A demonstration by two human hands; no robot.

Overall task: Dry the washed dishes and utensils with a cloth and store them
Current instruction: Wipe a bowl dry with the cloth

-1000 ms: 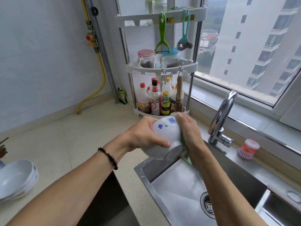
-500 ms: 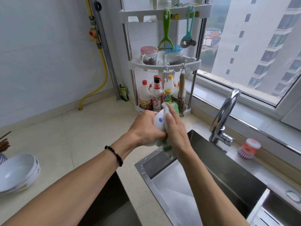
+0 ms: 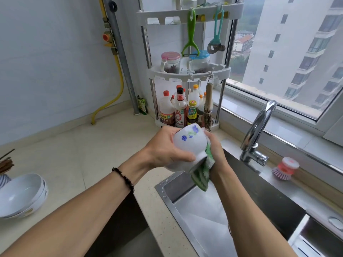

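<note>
Pale speckled countertop (image 3: 78, 158) has stacked white bowls (image 3: 22, 197) at the left edge, a corner rack (image 3: 187, 71) of bottles at the back, and maybe chopsticks (image 3: 6, 164) far left.

Single head-worn view, angled forward and down, close over the sink (image 3: 213, 216).

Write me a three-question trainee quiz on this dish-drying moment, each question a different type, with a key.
1. True or false: the flowered bowl is resting on the counter.
2. Which hand works the green cloth? A) left hand B) right hand
3. Fill in: the stacked white bowls sit on the ____, left of the sink.

Key: 1 false, both hands hold it above the sink; 2 B; 3 counter.
</note>
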